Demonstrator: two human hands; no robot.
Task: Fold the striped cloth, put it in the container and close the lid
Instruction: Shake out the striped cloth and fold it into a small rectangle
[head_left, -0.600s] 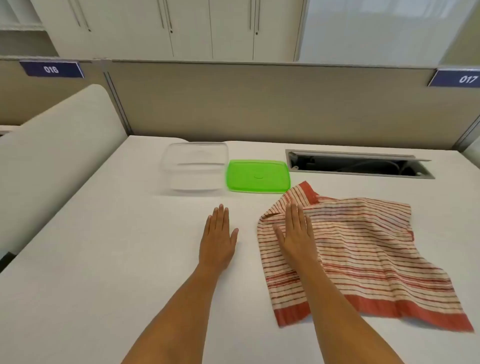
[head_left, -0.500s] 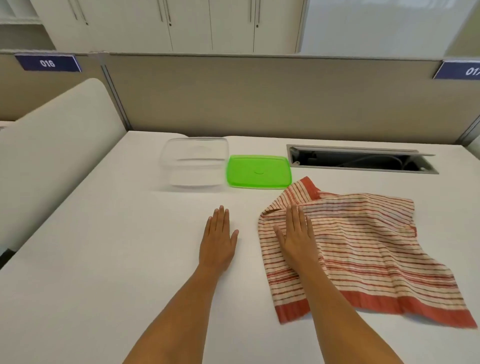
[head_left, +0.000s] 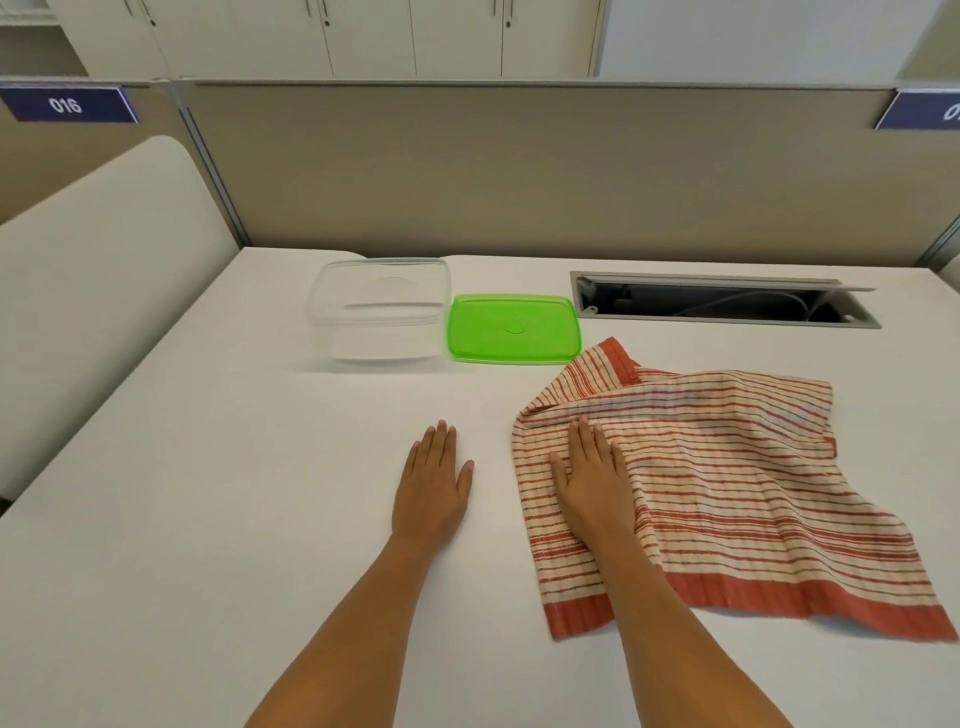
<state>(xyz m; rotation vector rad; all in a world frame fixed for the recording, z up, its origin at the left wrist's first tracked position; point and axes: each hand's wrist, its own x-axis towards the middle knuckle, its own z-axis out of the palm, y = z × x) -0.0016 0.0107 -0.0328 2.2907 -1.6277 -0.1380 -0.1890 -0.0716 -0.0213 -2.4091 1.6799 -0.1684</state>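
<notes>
Both hands lie flat, fingers together and gripping nothing: the left hand (head_left: 434, 486) rests on the bare white table (head_left: 182, 519), while the right hand (head_left: 589, 475) presses on the left part of the striped cloth (head_left: 727, 493), probably to pin it before the first fold. That cloth is spread out but rumpled (its far-left corner turned over), well right of centre. Beyond it, the clear container (head_left: 379, 312) stands open with the green lid (head_left: 514, 328) flat just beside it, so both look ready for the later steps.

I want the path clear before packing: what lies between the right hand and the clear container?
In the head view, only striped cloth under the right hand, then bare white table up to the clear container.
</notes>
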